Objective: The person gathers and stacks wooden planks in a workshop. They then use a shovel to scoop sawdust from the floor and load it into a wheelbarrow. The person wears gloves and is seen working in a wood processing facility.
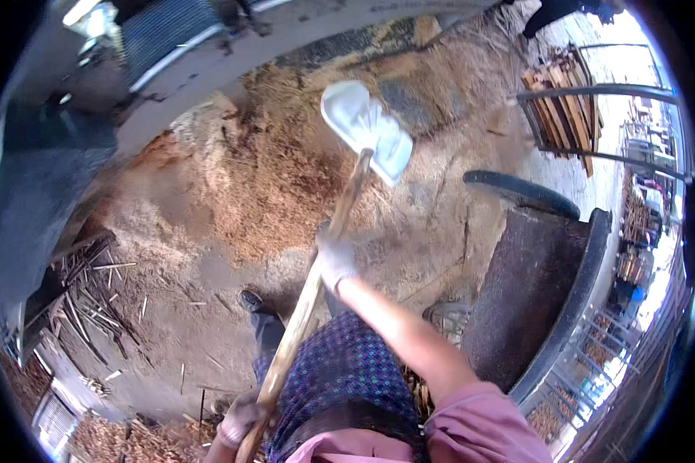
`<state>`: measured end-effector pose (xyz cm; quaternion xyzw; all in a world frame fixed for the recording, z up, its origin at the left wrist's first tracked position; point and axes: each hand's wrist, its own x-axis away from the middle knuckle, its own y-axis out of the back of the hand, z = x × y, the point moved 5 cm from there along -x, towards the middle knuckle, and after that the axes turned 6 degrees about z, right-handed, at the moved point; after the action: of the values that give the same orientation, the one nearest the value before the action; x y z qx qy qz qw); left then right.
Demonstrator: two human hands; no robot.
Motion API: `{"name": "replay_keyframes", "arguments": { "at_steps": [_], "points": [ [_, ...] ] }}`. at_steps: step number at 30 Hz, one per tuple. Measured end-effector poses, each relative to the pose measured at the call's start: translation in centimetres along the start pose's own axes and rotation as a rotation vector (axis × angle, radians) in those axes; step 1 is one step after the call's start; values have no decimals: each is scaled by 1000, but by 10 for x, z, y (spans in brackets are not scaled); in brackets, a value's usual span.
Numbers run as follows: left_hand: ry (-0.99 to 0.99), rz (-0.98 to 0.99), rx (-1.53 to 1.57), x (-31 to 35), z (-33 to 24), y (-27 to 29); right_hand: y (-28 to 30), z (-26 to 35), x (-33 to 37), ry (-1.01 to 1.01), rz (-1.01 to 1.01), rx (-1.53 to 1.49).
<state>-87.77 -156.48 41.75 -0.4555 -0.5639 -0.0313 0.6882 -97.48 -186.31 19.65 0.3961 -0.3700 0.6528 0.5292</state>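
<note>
A shovel with a broad white ribbed blade [367, 131] and a long wooden handle [297, 328] runs diagonally up in front of me. My right hand [335, 260], in a pale glove, is wrapped round the middle of the handle. My left hand [242, 417], gloved too, grips the handle near its lower end, beside my left hip. The blade is over the floor, just right of a heap of reddish-brown wood shavings [266, 189]. From this angle I cannot tell whether the blade touches the floor.
A dark cart [517, 293] with black-rimmed sides stands at my right. Wooden slats [567, 108] are stacked on a metal rack beyond it. Thin wood offcuts [89, 312] litter the floor at left, near a large grey machine [46, 201]. More shavings [131, 440] lie at lower left.
</note>
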Motion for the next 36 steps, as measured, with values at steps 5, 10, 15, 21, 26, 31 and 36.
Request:
{"name": "replay_keyframes", "arguments": {
  "at_steps": [5, 10, 15, 21, 26, 31, 36],
  "points": [
    [60, -62, -311, 88, 70, 74, -14, -98, 87, -148, 150, -239],
    [42, -222, -961, 144, 99, 142, 5, -203, 149, -276, 172, -533],
    [259, -347, -1521, 184, 183, 189, 43, -302, 113, -201, -130, -273],
    [430, -557, -646, 238, 303, 197, 3, -493, 137, -646, 70, -474],
    [632, -730, -687, 213, 369, 175, -2, -605, 186, -924, 170, -363],
    [586, -804, -688, 145, 396, 172, 10, -560, 140, -991, 160, -103],
    [327, -887, -843, -2, 369, 229, -52, -419, -110, -580, 290, 106]
  ]
}}
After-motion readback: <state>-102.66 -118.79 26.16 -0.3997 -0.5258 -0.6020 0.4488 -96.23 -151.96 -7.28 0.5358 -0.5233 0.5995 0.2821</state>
